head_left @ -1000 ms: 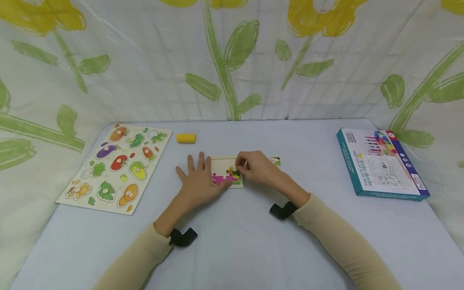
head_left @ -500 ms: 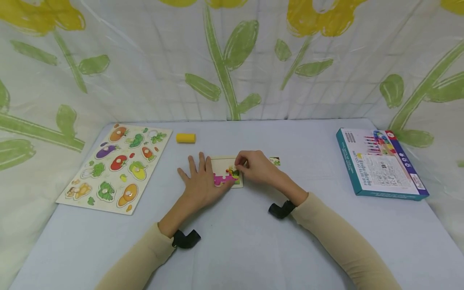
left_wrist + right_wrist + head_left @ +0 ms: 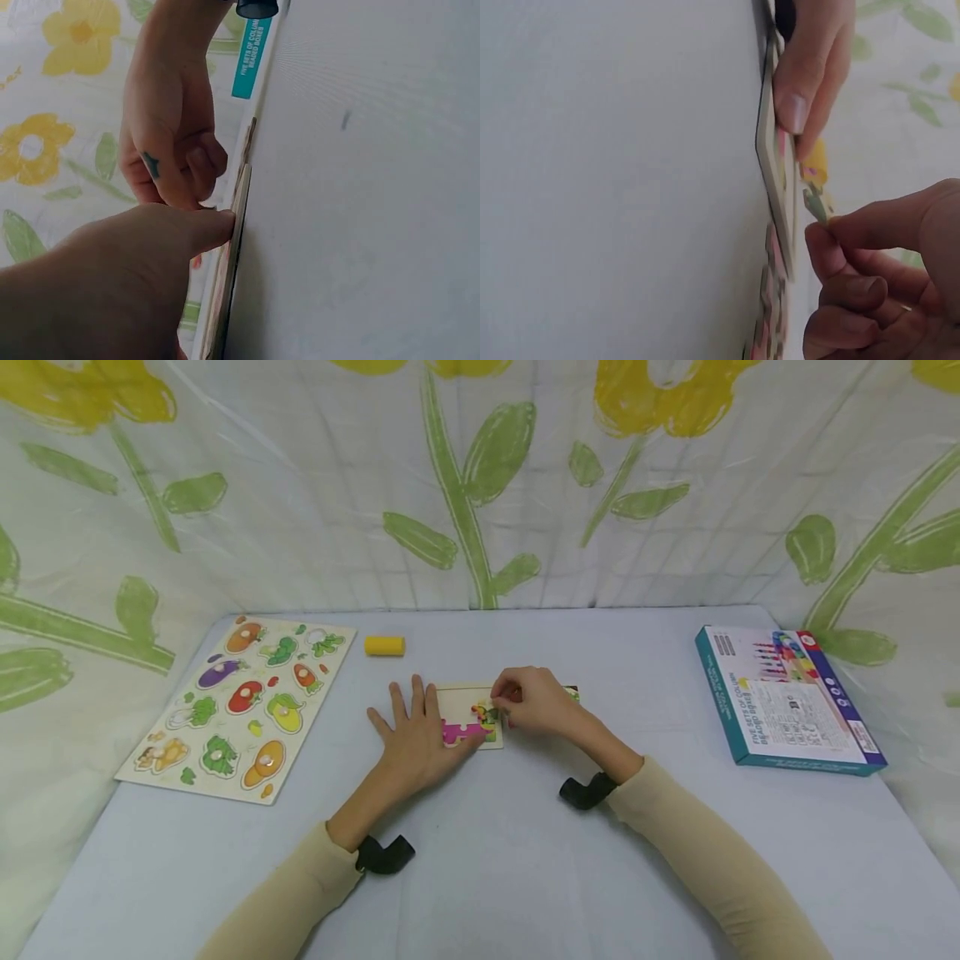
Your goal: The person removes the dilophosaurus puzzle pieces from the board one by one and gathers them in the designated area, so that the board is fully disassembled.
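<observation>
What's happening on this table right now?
A person is working on a small jigsaw. Their left hand lies spread over the left side of the tray, while the right hand pinches a piece above its right side. Some pink pieces are in, but much of the tray is bare. Loose pieces lie beside it. The vegetable board and box sit apart, untouched.

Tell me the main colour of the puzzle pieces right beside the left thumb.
Those puzzle pieces are mainly bright pink; the head view shows it best.
</observation>
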Motion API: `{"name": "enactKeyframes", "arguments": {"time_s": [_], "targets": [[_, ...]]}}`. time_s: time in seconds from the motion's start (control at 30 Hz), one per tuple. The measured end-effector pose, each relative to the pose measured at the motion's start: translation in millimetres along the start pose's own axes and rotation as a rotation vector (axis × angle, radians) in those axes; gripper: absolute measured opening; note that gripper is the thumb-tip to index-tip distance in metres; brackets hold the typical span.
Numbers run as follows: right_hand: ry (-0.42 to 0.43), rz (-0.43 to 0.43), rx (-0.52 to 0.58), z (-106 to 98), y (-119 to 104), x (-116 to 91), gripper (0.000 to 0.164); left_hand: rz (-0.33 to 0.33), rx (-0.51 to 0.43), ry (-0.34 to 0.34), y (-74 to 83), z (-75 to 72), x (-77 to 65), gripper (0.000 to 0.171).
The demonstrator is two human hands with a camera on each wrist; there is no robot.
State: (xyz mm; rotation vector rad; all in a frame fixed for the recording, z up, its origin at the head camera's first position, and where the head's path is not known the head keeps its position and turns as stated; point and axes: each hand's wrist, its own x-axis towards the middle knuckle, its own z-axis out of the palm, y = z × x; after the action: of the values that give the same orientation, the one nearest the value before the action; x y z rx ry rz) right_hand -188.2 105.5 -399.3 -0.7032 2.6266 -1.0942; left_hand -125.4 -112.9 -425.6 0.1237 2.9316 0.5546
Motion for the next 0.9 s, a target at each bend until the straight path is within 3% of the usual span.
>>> {"name": "enactKeyframes", "arguments": {"time_s": [0.23,0.43,0.9], "targets": [[0.002,0.007,0.044,-17,16,-14,0.007,0.011,-0.074,-0.025,-5.9,-1.6,1.1,0.119],[0.029,0.047,0.016,-32,35,-31,0.005,0.058,-0.097,-0.065,-16.2,-9.5,2.0,0.109],[0.040,0.124,-0.011,-60,69,-68,0.005,0.189,0.010,-0.138,-37.5,-35.9,4.5,0.096]]}}
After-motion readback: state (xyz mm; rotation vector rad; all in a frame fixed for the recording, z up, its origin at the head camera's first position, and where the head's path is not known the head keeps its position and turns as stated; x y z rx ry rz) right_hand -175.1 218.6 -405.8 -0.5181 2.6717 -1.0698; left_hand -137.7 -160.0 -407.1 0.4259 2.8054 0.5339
